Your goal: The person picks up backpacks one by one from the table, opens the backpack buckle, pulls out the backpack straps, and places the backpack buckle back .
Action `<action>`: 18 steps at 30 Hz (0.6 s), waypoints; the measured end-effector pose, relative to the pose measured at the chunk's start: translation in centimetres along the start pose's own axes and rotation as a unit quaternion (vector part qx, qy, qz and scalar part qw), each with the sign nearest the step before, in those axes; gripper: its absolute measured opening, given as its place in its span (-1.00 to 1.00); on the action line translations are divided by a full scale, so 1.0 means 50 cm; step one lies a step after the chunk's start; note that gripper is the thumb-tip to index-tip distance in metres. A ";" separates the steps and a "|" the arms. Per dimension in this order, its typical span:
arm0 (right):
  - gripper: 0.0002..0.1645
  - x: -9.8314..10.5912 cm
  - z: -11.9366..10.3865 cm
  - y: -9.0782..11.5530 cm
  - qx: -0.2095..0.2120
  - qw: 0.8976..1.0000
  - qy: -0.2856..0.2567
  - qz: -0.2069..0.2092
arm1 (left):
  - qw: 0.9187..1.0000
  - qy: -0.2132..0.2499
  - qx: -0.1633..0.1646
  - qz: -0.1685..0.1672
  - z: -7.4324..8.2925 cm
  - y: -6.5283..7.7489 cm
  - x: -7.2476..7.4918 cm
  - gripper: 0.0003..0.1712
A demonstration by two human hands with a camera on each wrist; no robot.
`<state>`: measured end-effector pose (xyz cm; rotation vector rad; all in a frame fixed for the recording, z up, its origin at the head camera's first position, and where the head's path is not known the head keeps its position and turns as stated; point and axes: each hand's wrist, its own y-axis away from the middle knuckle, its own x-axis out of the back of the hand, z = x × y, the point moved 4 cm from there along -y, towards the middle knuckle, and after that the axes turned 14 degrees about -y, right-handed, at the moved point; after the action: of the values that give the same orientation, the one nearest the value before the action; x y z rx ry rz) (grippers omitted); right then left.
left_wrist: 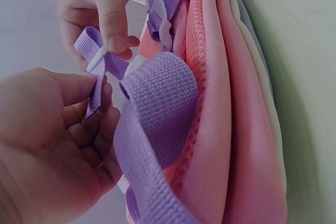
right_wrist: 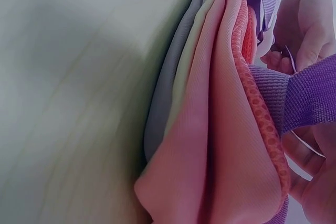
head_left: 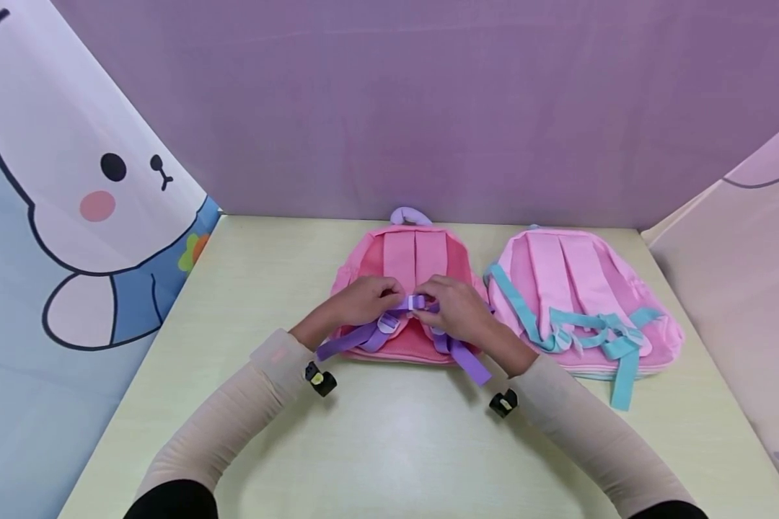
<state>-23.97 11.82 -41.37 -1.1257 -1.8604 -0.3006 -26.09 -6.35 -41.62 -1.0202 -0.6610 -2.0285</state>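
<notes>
At the centre of the frame our left hand [head_left: 362, 301] and right hand [head_left: 456, 310] pinch the purple strap [head_left: 407, 303] with its white buckle [left_wrist: 98, 60], over the pink backpack [head_left: 407, 288] lying on the table [head_left: 389, 432]. A 2nd backpack [head_left: 578, 303] lies right of it.

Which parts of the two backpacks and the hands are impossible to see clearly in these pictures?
- Front face of the purple-strapped backpack, head view: it lies face down on the table.
- White clip, head view: too small, half covered by the left hand and right hand.
- Right hand's fingertips, right wrist view: hidden behind the purple strap.
- Teal-strapped backpack: absent from both wrist views.
</notes>
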 end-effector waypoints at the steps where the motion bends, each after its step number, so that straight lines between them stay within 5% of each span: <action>1: -0.58 0.000 0.000 0.000 -0.001 1.000 0.000 0.000 | 1.000 0.001 0.001 -0.001 0.000 0.000 0.000 -0.80; 18: -0.58 0.003 -0.001 -0.002 0.010 1.000 0.000 0.006 | 1.000 -0.014 0.013 -0.001 0.000 -0.001 0.001 -0.80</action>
<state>-24.03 11.82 -41.17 -1.1223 -1.8530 -0.2744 -26.14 -6.36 -41.58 -1.0361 -0.7006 -2.0053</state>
